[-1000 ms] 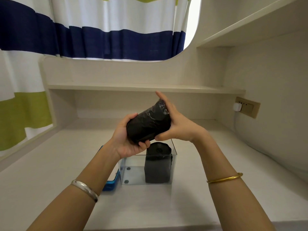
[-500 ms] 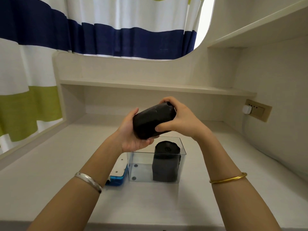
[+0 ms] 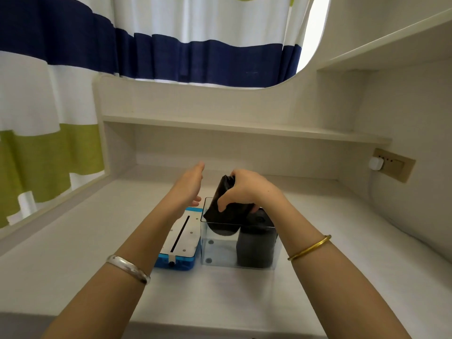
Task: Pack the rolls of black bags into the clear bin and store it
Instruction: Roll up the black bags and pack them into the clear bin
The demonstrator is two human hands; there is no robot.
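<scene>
A clear bin (image 3: 215,250) stands on the white desk in front of me. One roll of black bags (image 3: 255,248) stands upright in its right half. My right hand (image 3: 247,190) grips a second black roll (image 3: 221,214) from above; the roll is tilted, its lower end inside the bin's left half. My left hand (image 3: 189,185) hovers to the left of that roll with straight fingers, holding nothing.
A blue box with a white slotted lid (image 3: 179,243) lies against the bin's left side. A shelf (image 3: 244,129) runs along the back wall above the desk. A wall socket with a white plug (image 3: 376,163) sits at the right. Striped curtains hang behind.
My left hand has let go of the roll and moved aside. My right hand has turned the roll towards upright and lowered it into the bin's left half.
</scene>
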